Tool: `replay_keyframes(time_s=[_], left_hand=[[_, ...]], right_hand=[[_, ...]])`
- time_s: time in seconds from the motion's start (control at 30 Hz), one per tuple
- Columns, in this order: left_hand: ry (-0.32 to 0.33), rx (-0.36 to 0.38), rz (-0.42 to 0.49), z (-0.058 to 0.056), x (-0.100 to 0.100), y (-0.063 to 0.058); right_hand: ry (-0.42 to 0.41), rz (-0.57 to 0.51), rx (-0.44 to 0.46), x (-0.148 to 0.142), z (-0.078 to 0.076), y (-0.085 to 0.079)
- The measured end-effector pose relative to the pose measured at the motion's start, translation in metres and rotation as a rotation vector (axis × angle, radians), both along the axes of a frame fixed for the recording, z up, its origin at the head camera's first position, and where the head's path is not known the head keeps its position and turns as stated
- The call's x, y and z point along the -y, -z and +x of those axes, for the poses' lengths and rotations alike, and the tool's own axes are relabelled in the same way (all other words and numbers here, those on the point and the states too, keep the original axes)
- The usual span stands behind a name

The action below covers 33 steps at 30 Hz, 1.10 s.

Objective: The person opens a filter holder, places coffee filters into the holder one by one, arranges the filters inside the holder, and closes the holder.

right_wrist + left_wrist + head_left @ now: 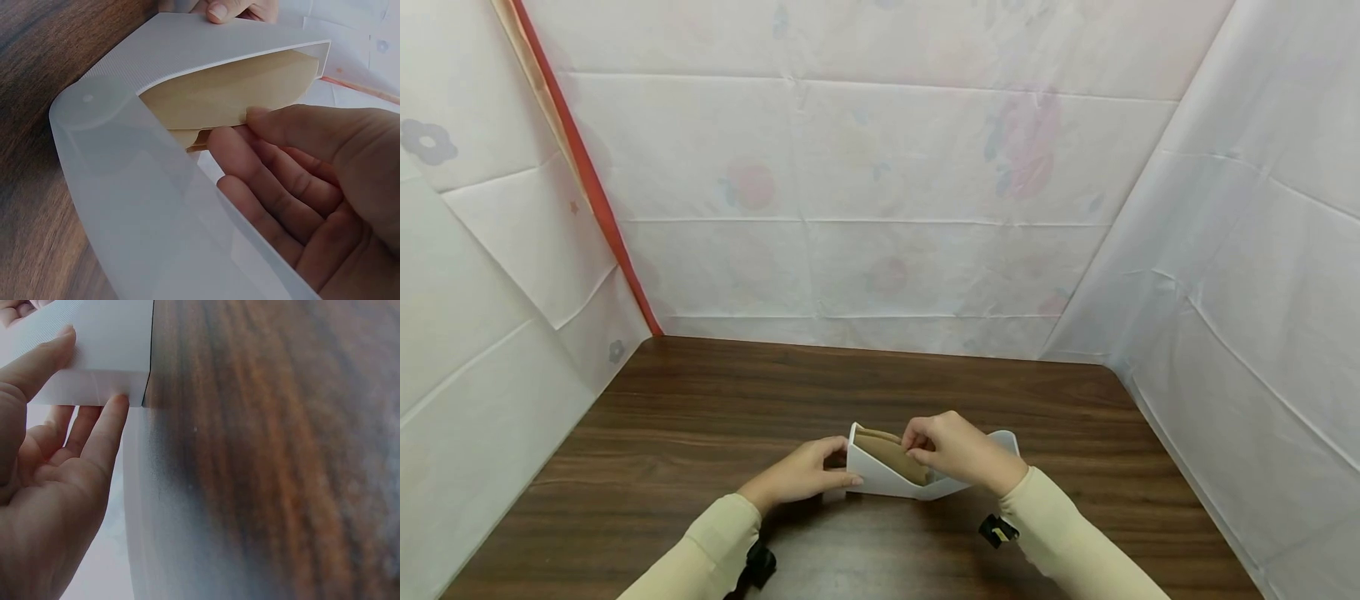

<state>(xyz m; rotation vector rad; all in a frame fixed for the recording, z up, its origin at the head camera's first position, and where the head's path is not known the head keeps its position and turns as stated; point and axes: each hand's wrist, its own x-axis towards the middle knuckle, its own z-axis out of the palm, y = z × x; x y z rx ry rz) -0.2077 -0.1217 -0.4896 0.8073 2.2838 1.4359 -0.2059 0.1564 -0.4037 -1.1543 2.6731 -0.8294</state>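
A white coffee filter case stands on the table, holding several brown paper coffee filters. Its translucent lid is swung open to the right on a round pivot. My left hand steadies the case's left end, thumb on the ribbed near side and fingers against the end wall. Over the opening, my right hand pinches the edge of a paper filter between thumb and index finger, its other fingers curled beneath. Most of the filter stack is hidden inside the case.
The dark wood-grain table extends around the case. White patterned sheeting walls the back and both sides, with a red strip at the left corner. A small black device sits at the right wrist, another at the left.
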Motion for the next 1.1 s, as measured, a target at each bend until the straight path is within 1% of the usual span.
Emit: replay_keyframes(time_s=[0.13,0.33,0.6,0.87,1.0,1.1], left_hand=[[0.006,0.007,0.012,0.001,0.000,-0.001],[0.015,-0.006,0.032,0.001,0.000,-0.002],[-0.002,-0.003,0.006,-0.001,0.000,0.000],[0.000,-0.001,0.012,-0.001,0.000,0.000],[0.000,0.012,0.014,-0.001,0.000,0.001],[0.003,0.014,0.017,0.000,0.000,0.000]], right_hand=[[-0.001,0.004,0.002,0.001,0.000,0.001],[0.011,0.018,0.005,0.001,0.000,0.001],[0.021,0.006,0.018,-0.001,0.001,-0.003],[0.024,-0.001,-0.006,-0.003,0.001,-0.005],[0.034,0.002,-0.018,-0.005,0.002,-0.009],[0.040,0.005,-0.046,-0.007,0.002,-0.013]])
